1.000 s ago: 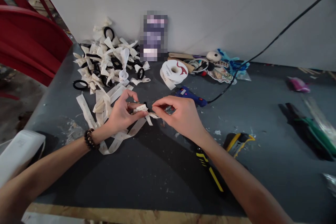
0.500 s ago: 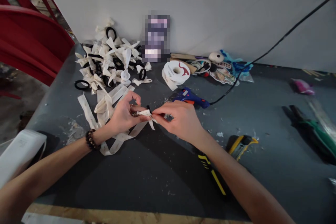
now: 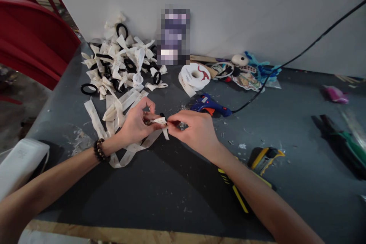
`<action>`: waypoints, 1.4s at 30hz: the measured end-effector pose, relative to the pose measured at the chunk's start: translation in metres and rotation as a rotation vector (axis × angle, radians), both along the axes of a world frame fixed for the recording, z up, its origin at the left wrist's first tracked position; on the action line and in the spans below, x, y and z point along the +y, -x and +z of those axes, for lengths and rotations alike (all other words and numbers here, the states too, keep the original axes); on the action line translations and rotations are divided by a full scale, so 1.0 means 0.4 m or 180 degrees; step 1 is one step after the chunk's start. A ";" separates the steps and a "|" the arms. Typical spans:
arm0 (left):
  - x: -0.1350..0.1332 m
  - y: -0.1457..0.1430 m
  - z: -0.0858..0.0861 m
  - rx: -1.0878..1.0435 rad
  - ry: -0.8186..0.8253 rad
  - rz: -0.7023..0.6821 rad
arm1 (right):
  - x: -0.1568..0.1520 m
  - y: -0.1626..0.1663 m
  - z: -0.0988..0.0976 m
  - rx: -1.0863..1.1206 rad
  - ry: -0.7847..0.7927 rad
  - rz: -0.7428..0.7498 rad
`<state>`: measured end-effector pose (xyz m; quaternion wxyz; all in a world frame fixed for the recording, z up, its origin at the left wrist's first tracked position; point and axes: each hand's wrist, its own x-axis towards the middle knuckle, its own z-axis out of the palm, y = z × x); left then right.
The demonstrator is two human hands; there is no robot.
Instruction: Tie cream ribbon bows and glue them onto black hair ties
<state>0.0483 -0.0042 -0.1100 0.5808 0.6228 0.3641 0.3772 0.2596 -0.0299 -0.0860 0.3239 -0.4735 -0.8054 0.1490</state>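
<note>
My left hand [image 3: 138, 122] is closed on a white ribbon bow [image 3: 160, 121], pinching it between thumb and fingers. A bit of a black hair tie [image 3: 162, 115] shows at the bow's upper edge; the rest is covered by my fingers. Thumb and fingertips of my right hand [image 3: 194, 127] pinch the right side of this bow. One ribbon tail hangs below the fingertips. Loose white ribbon strips [image 3: 126, 156] lie under and beside my left hand. Behind it is a heap of white bows on black hair ties [image 3: 120, 65].
Behind my right hand lie a blue glue gun [image 3: 210, 105] with a black cord and a ribbon spool [image 3: 196, 76]. Yellow-and-black cutters [image 3: 265, 156] lie by my right forearm, green-handled pliers [image 3: 343, 137] far right. A white box [image 3: 24, 164] stands left.
Both hands stay together at the bow, with the right fingertips shifting slightly against it. The whole view has moved a little.
</note>
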 end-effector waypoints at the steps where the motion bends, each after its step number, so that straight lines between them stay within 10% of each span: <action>1: 0.001 0.000 0.001 0.0013 -0.0006 -0.0016 | -0.001 0.002 -0.001 -0.0001 -0.0031 -0.0017; 18: 0.005 0.005 0.009 -0.0054 0.0098 0.0003 | 0.020 -0.018 0.032 0.0358 0.0614 0.0143; 24: 0.011 0.004 0.001 -0.0250 0.0427 0.0116 | -0.027 0.016 0.012 0.0742 -0.0371 -0.0604; 28: 0.018 -0.002 -0.006 -0.0554 0.0720 0.0423 | -0.088 0.032 -0.009 0.0470 -0.1509 -0.0018; 34: 0.021 -0.013 0.003 -0.0840 0.0922 0.0558 | -0.086 0.029 -0.038 -0.0489 -0.1164 0.1382; 38: 0.020 -0.015 0.007 -0.0889 0.0974 0.0532 | -0.068 0.034 -0.036 0.0153 -0.1780 0.0636; 42: 0.015 -0.014 0.009 -0.1017 0.1034 0.0448 | -0.057 0.032 -0.038 0.1009 -0.1092 -0.0287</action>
